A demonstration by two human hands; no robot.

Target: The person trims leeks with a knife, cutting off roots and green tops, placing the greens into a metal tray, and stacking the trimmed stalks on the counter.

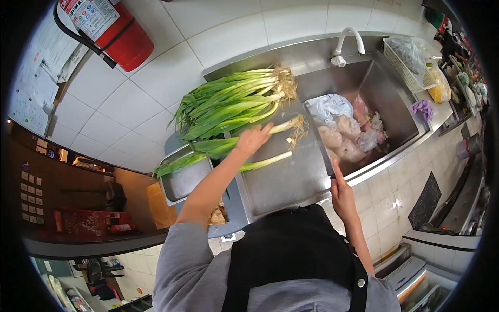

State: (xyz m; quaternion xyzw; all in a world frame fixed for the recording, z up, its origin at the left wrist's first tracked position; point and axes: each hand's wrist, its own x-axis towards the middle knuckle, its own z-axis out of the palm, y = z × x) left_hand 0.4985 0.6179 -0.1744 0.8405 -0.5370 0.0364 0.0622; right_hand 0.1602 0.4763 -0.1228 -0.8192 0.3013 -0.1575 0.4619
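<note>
Head view. We find the left hand (254, 139) closed around a long green-and-white leek-like stalk with a shaggy root end (285, 126), at frame centre above the brushed stainless-steel tabletop (291, 184). We judge the mid-stalk grip steadies it while leaving the roots exposed. Its long axis runs nearly crosswise, climbing gently rightward: roots towards the sink, leaves towards the left.

We note the right hand (342, 193), right of centre, with index finger extended and the other fingers curled about a small dark object (332, 177); it is mostly concealed, and we cannot identify it.

A large heap of similar rooted stalks (234, 101) lies upper centre, its roots likewise rightward, presumably aligned for easy picking. Below the held stalk, a pale stalk without roots (267, 161) lies roughly parallel. Green leaves (182, 164) overlie a rectangular metal tray (179, 193), left of centre. Bagged items (345, 132) occupy the stainless-steel sink (397, 101), right.
</note>
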